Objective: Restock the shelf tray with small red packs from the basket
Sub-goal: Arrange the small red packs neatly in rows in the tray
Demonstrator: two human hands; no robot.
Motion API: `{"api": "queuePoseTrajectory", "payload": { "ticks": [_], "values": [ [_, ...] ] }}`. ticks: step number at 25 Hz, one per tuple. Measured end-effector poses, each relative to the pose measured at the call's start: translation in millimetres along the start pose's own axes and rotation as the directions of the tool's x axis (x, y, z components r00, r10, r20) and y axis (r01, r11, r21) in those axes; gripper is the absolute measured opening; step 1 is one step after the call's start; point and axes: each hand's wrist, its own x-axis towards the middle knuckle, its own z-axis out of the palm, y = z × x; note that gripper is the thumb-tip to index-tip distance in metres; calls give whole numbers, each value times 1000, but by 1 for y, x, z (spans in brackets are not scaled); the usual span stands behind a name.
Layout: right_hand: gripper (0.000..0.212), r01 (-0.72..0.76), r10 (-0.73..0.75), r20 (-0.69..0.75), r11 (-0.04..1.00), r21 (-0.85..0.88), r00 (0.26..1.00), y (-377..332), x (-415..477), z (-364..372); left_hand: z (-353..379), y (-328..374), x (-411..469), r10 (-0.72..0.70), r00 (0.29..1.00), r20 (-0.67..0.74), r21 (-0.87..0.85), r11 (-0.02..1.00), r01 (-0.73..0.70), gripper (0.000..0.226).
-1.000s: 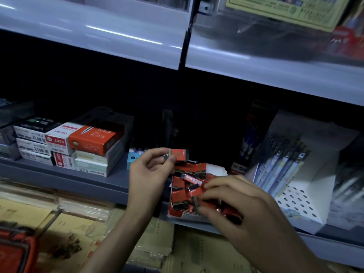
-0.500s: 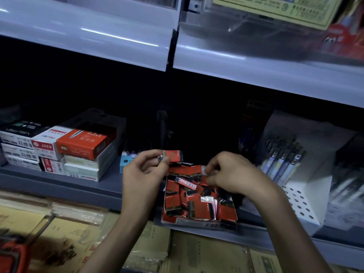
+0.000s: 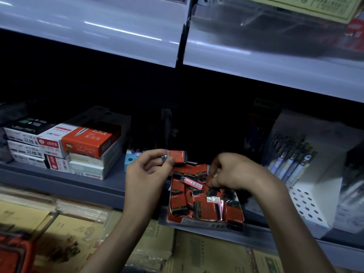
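Note:
A red cardboard shelf tray (image 3: 204,222) sits at the shelf's front edge, holding several small red-and-black packs (image 3: 180,200) lying jumbled. My left hand (image 3: 147,174) pinches one small red pack (image 3: 176,156) just above the tray's back left corner. My right hand (image 3: 234,172) hovers over the tray's back right, fingers curled down onto the packs there; whether it holds one is hidden. A corner of the red basket (image 3: 11,253) shows at the bottom left.
Stacked stationery boxes (image 3: 78,148) stand on the shelf (image 3: 78,186) to the left. A white perforated display of pens (image 3: 303,174) stands to the right. Another shelf (image 3: 256,64) overhangs above. Cardboard cartons (image 3: 69,233) lie below.
My right hand moved from the tray's front edge up to its back right. My left hand kept the red pack in about the same place.

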Motion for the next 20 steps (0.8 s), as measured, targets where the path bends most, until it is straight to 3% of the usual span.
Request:
{"api": "queuePoseTrajectory", "payload": {
  "ticks": [9, 13, 20],
  "values": [
    [32, -5, 4, 18, 999, 41, 1000, -1, -4, -3, 0, -1, -1, -5, 1000, 4, 10, 1000, 5, 17],
    [39, -26, 28, -20, 998, 56, 999, 3, -3, -2, -1, -1, -1, 2, 1000, 11, 18, 1000, -2, 18],
    [31, -53, 79, -121, 977, 205, 990, 6, -7, -7, -1, -2, 0, 13, 1000, 8, 30, 999, -13, 18]
  ]
}}
